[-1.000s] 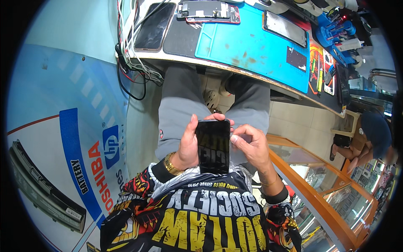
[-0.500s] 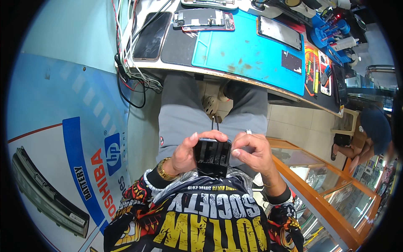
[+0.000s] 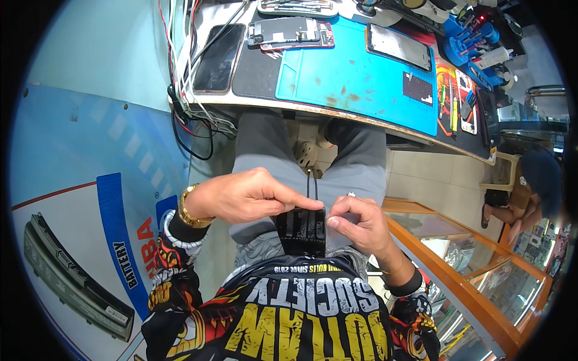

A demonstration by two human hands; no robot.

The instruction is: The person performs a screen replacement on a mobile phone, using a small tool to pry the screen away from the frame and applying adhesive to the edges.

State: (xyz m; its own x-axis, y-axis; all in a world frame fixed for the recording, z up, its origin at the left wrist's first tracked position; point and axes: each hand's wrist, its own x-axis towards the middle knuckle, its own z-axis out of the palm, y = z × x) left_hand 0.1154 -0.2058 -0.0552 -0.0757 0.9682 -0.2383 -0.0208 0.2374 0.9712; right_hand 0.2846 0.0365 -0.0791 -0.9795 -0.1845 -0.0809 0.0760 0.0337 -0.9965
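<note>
A black smartphone (image 3: 303, 237) with a glossy, reflective face stands tilted at my lap, close to my shirt. My left hand (image 3: 244, 195) reaches across above it, index finger stretched out with its tip at the phone's upper right corner; the other fingers are partly curled and hold nothing visible. At the phone's right edge, my right hand (image 3: 363, 225) has thumb and index finger pinched together. Whatever is in that pinch, if anything, is too small to make out. I cannot tell whether the right fingers also support the phone.
Ahead is a workbench with a blue mat (image 3: 343, 72), a dark phone (image 3: 220, 58), an opened phone (image 3: 286, 31) and a tablet-like panel (image 3: 398, 47). Cables (image 3: 192, 108) hang at its left. A wood-framed glass case (image 3: 481, 265) stands right; a seated person (image 3: 533, 186) is beyond.
My left hand has let go of the phone's left side and swung up over its top, index finger now extended to the corner. My right hand's pinch has shifted slightly left, against the phone's edge.
</note>
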